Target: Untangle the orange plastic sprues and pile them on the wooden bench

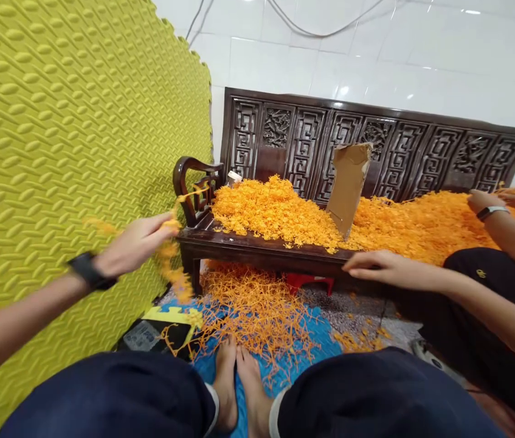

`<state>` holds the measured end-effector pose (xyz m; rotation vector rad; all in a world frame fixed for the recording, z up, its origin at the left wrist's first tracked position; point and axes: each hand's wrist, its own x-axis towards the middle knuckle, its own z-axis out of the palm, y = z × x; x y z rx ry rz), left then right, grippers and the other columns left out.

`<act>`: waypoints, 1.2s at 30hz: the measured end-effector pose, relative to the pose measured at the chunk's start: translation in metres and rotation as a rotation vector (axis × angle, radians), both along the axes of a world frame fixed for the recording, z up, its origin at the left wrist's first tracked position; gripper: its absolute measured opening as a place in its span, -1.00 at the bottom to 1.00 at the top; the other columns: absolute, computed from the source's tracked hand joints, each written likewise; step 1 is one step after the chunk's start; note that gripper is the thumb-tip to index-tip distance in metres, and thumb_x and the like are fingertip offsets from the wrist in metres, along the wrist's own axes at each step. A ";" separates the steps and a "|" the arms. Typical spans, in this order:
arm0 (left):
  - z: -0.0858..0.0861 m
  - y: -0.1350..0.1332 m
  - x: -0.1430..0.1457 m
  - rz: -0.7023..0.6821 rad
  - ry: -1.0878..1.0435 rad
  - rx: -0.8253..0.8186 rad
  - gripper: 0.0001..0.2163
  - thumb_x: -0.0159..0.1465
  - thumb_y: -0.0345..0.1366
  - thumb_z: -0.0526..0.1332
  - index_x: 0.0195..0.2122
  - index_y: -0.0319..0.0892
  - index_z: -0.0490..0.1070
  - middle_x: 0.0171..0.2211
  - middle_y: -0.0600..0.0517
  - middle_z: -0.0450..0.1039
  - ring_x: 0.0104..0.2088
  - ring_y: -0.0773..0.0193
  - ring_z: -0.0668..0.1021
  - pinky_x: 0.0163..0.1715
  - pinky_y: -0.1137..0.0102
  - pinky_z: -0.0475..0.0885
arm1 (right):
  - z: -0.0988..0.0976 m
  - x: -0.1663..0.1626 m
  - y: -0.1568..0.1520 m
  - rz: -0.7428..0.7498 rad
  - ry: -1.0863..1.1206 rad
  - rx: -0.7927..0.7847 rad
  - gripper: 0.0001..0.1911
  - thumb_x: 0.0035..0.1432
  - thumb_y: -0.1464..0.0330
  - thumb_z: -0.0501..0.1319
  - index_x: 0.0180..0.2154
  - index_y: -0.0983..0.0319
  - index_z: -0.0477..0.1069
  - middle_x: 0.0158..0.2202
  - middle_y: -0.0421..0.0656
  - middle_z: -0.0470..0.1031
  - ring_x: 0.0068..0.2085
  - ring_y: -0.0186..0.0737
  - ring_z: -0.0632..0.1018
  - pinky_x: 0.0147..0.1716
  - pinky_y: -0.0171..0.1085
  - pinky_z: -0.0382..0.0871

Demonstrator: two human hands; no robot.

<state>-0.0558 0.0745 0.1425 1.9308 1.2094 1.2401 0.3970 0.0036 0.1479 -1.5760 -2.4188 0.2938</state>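
Observation:
My left hand [141, 243], with a black band on the wrist, is raised in front of the yellow mat wall. Its fingers are closed on an orange branching strand [176, 274], which dangles below the hand and pokes out above it, blurred by motion. At the front edge of the dark wooden bench [257, 246], my right hand [382, 269] hovers or rests with fingers stretched out; nothing shows in it. Behind it lies a heap of small orange pieces [266, 210] on the seat. A piece of brown cardboard [347, 188] stands upright between this heap and a longer orange heap [412, 225].
Thin orange sticks [252, 310] lie piled on the blue floor mat [321, 331] around my bare feet. A red stool [309, 281] is under the bench. At right, another person's hands [487, 201] work over the longer heap. Yellow foam mat [79, 121] walls the left.

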 end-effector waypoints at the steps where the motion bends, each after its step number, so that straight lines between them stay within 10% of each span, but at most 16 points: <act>1: 0.002 0.014 0.016 -0.037 0.163 0.102 -0.83 0.13 -0.36 0.06 -0.56 -0.23 0.37 -0.54 0.10 0.35 -0.43 0.29 0.33 -0.40 0.50 0.17 | 0.007 -0.012 0.008 0.052 -0.017 -0.067 -0.74 0.14 0.23 0.11 -0.25 0.20 0.50 -0.24 -0.07 0.51 -0.21 -0.28 0.51 -0.17 -0.33 0.33; 7: 0.006 0.063 0.097 -0.181 0.264 0.133 -0.79 0.13 -0.37 -0.06 -0.50 -0.24 0.34 -0.47 0.02 0.36 -0.43 0.28 0.37 -0.34 0.42 0.26 | 0.024 -0.087 0.047 0.190 0.182 -0.078 -0.68 0.13 0.17 0.10 -0.23 0.24 0.46 -0.24 -0.10 0.51 -0.24 -0.24 0.51 -0.19 -0.25 0.34; 17: -0.054 0.021 0.132 -0.157 0.347 0.141 -0.82 0.12 -0.48 0.00 -0.42 -0.27 0.39 -0.52 0.00 0.40 -0.50 0.27 0.40 -0.44 0.41 0.24 | -0.047 -0.158 0.084 0.128 0.728 -0.371 -0.55 -0.05 0.01 0.20 -0.42 0.30 0.29 -0.52 -0.14 0.43 -0.52 -0.31 0.48 -0.49 -0.30 0.36; 24: -0.053 0.008 0.116 -0.507 -0.047 -0.084 -0.77 0.03 -0.41 0.23 -0.25 -0.20 0.31 -0.31 0.06 0.41 -0.28 0.28 0.44 -0.24 0.41 0.31 | -0.058 -0.147 0.073 0.236 0.838 -0.173 -0.71 -0.04 0.23 0.29 -0.44 0.27 0.25 -0.44 -0.24 0.30 -0.41 -0.40 0.38 -0.41 -0.37 0.28; 32: -0.045 -0.011 0.135 -0.616 -0.475 -0.538 -0.77 0.07 -0.22 0.28 -0.44 -0.22 0.25 -0.57 0.13 0.35 -0.49 0.33 0.48 -0.36 0.39 0.33 | -0.053 -0.138 0.055 0.214 0.983 -0.231 -0.71 -0.09 0.25 0.33 -0.40 0.28 0.31 -0.44 -0.21 0.38 -0.41 -0.36 0.43 -0.38 -0.33 0.31; 36: -0.053 -0.020 0.134 -0.826 -0.476 -0.734 -0.76 0.13 -0.17 0.23 -0.48 -0.21 0.23 -0.70 0.25 0.07 -0.73 0.54 0.17 -0.66 0.54 0.08 | -0.050 -0.128 0.046 0.290 0.981 -0.361 -0.73 -0.14 0.30 0.36 -0.47 0.29 0.32 -0.51 -0.26 0.33 -0.48 -0.44 0.36 -0.47 -0.40 0.26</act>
